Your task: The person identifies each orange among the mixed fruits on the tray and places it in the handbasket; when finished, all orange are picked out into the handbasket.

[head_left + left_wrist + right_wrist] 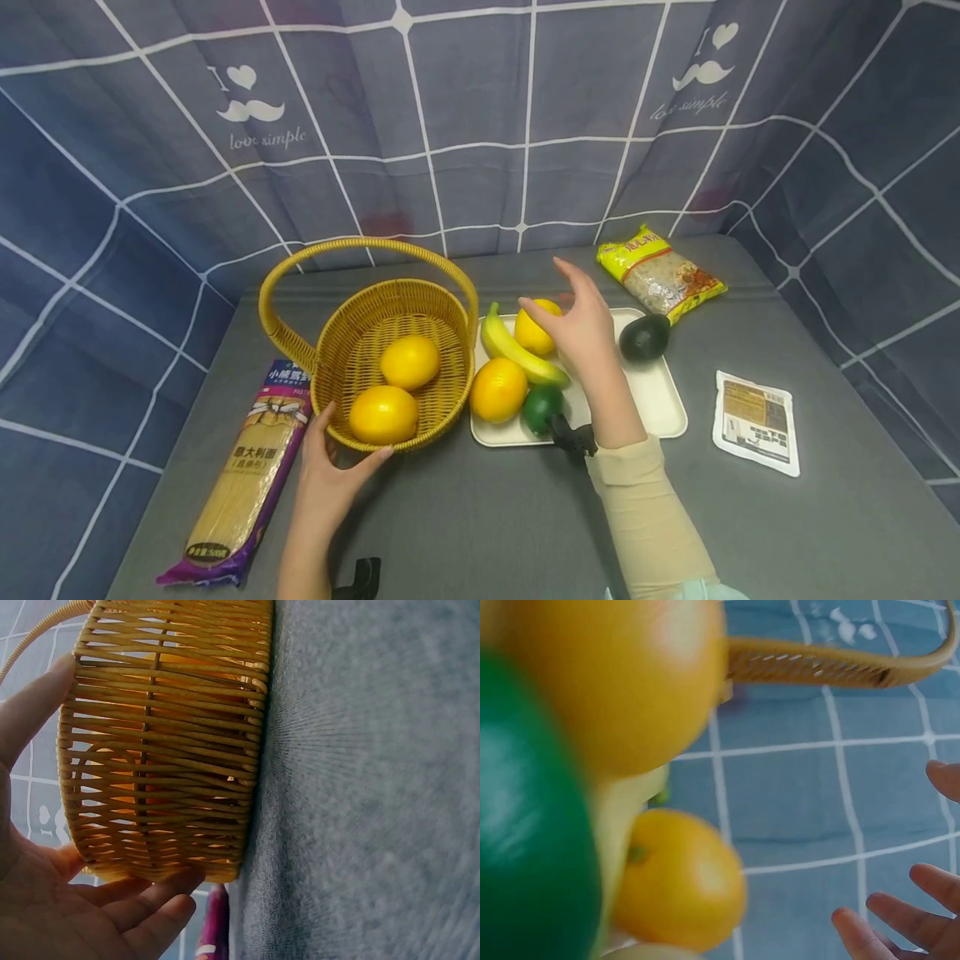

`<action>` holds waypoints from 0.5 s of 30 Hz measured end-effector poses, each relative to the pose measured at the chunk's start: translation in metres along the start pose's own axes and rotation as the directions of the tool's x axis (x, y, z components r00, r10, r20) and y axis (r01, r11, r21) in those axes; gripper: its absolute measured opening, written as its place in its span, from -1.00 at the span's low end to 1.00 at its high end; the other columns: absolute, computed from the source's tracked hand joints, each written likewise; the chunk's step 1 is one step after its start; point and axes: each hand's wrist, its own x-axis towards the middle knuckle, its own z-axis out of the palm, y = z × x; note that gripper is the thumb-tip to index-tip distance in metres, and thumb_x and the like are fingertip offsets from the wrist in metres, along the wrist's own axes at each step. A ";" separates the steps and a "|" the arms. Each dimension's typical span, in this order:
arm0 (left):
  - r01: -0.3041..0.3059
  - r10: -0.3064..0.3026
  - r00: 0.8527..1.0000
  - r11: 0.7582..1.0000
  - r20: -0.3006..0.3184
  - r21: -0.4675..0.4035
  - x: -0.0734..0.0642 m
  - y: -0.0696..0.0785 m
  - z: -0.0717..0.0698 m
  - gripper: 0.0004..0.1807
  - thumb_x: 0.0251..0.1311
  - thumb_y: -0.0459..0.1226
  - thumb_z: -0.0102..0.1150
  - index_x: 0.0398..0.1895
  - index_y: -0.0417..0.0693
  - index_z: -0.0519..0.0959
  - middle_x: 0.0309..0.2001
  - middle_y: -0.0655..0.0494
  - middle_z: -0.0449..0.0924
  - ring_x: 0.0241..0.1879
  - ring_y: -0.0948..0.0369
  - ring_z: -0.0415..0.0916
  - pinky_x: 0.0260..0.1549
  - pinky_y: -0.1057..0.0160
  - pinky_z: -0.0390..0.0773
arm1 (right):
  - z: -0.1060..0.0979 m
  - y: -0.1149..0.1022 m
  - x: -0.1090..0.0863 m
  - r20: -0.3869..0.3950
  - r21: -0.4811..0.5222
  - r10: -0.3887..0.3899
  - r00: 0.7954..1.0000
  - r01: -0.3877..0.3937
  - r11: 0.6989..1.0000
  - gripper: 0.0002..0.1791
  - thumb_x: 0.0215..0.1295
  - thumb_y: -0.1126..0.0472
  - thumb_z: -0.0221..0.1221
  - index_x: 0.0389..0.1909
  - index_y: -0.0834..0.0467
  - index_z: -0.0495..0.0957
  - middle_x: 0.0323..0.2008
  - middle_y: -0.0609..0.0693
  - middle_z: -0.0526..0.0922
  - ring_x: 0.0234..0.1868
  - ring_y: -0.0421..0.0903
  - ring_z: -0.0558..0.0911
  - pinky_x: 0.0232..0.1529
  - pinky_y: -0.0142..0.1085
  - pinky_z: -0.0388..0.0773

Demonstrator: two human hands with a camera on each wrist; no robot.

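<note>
The basket (356,354) lies just ahead of the left hand (330,475), whose thumb and fingers hold its near side; the tray (660,392) lies under the right hand (583,325), long axis running left to right; we see the rear orange (534,340) just left of that nearer right hand, which is spread wide, holding nothing; its thumb partly hides the orange; the right wrist view cuts off its palm.

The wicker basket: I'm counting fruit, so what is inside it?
Inside the wicker basket are one yellow fruit by the near rim and a second yellow fruit behind it, slightly right. Basket weave shows around them; whatever lies directly beneath them is hidden.
</note>
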 end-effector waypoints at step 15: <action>-0.003 0.003 1.000 1.000 0.001 -0.004 -0.001 0.002 0.000 0.19 -0.02 0.03 0.45 0.54 0.05 -0.15 0.50 -0.16 -0.23 0.38 -0.23 0.00 0.33 -0.14 0.12 | 0.014 0.035 0.013 0.060 -0.187 0.049 0.997 -0.037 0.982 -0.07 0.08 -0.25 0.30 0.44 0.00 0.20 0.38 0.12 0.27 0.27 0.20 0.36 0.20 0.19 0.32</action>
